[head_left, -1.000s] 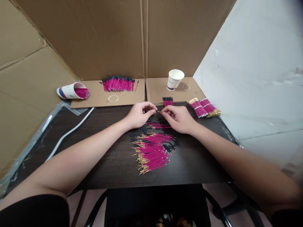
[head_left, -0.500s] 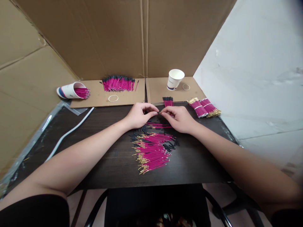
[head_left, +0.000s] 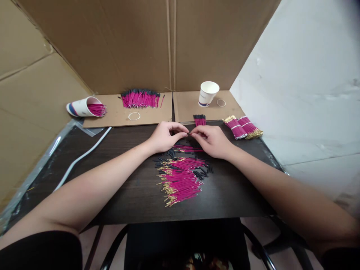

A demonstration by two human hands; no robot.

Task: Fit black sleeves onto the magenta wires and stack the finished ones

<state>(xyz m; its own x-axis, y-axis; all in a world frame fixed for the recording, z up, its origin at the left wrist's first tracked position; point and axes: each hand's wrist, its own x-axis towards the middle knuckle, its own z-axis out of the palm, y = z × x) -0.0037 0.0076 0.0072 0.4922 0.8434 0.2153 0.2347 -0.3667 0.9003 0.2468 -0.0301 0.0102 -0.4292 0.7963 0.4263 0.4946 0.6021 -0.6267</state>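
1. Hands almost meet tip to tip above the worktop [head_left: 233, 195]: left hand [head_left: 168, 137] and right hand [head_left: 213, 140] each have thumb and forefinger pinched together.
2. Between the fingertips sits a small dark piece [head_left: 189, 134]; both pinches seem clamped on it, though it is too small to tell its shape or which hand bears more of it.
3. The main pile of pink sticks [head_left: 182, 182] lies on the near side of the hands, between the forearms. Their long axes run roughly left to right, gold tips leftward, silvery tips rightward; the left hand looks slightly nearer.
4. A thin row of sticks [head_left: 187, 148] lies between the hands and that pile, reaching toward the right hand's near edge; I cannot tell whether they touch.
5. The sticks are slender and straight, like coated wire with shiny metal ends. Loose black tubes [head_left: 199, 175] beside them are short, matt and cylindrical. The worktop is dark, with faint wood grain.
6. Beyond the right hand are a black-ended bunch [head_left: 200, 120] and an upright, tapered paper cup [head_left: 206, 98]; banded bundles [head_left: 237, 130] lie farther right.
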